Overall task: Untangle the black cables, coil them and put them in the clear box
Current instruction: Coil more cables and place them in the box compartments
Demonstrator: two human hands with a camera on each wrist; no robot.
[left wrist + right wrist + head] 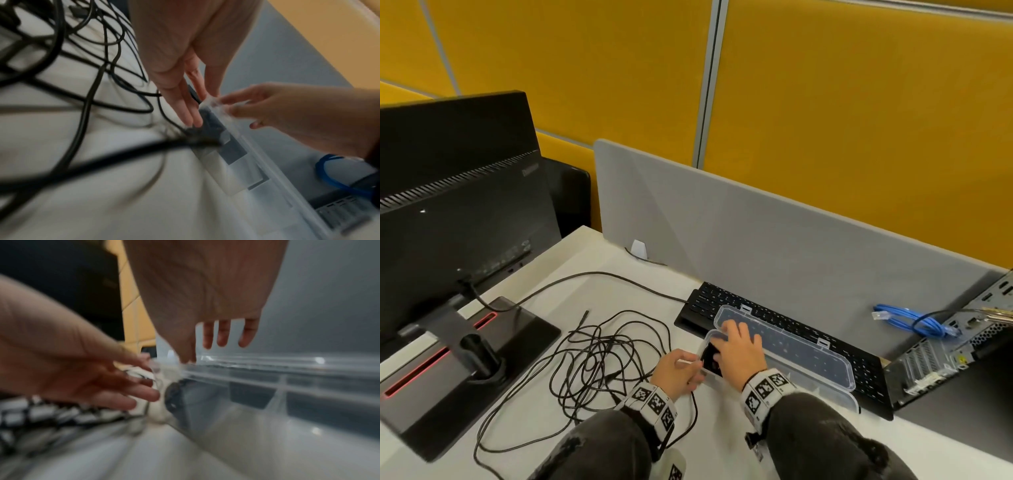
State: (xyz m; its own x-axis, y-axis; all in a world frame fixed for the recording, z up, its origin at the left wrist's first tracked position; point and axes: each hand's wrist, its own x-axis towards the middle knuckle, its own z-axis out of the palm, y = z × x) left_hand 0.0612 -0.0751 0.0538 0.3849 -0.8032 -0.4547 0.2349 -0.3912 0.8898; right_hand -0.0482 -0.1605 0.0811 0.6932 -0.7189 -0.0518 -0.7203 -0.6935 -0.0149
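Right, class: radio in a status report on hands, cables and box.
Both hands, left hand and right hand, open at clear box. One coiled cable inside. Black cables still tangled.

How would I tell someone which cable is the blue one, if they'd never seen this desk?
Start at the grey divider panel along the back of the white desk, then look to its right end, by the open computer case. The blue cable lies there in a small bundle. It is the only blue one; the tangled cables left of the clear box are black.

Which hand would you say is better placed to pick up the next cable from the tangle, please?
Probably the left hand: it sits beside the tangled black cables, while the right hand reaches over the clear box.
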